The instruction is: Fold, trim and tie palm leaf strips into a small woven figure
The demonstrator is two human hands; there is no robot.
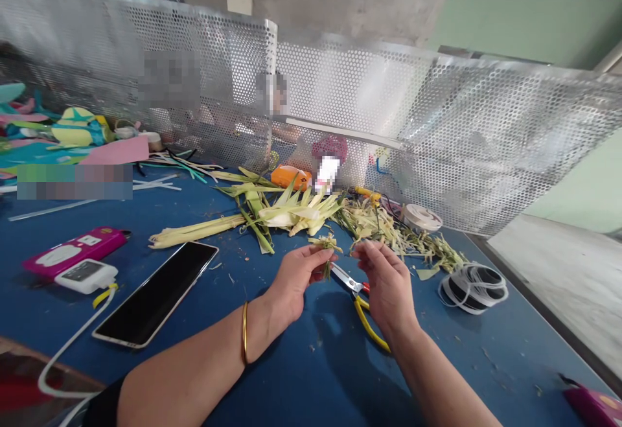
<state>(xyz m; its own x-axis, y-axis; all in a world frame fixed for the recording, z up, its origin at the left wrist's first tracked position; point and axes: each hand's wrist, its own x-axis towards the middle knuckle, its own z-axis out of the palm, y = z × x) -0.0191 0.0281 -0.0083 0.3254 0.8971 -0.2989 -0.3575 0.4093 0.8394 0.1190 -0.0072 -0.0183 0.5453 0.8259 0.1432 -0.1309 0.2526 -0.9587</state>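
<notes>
My left hand (302,276), a gold bangle on its wrist, pinches a small piece of woven palm leaf (326,243) with strips sticking out at the top and below. Close by on the right, my right hand (386,278) has thumb and fingertips pressed together; what is between them, if anything, is too small to make out. Scissors (347,279) with yellow and red handles lie on the blue table partly behind my right hand. Beyond both hands are a bundle of pale green leaf strips (296,210) and a heap of leaf scraps (381,223).
A phone (158,294), a white power bank (87,276) with a cable and a magenta pack (75,252) lie at left. A spool of white cord (473,288) sits near the right edge. A perforated metal screen (340,83) borders the back, with a person behind it.
</notes>
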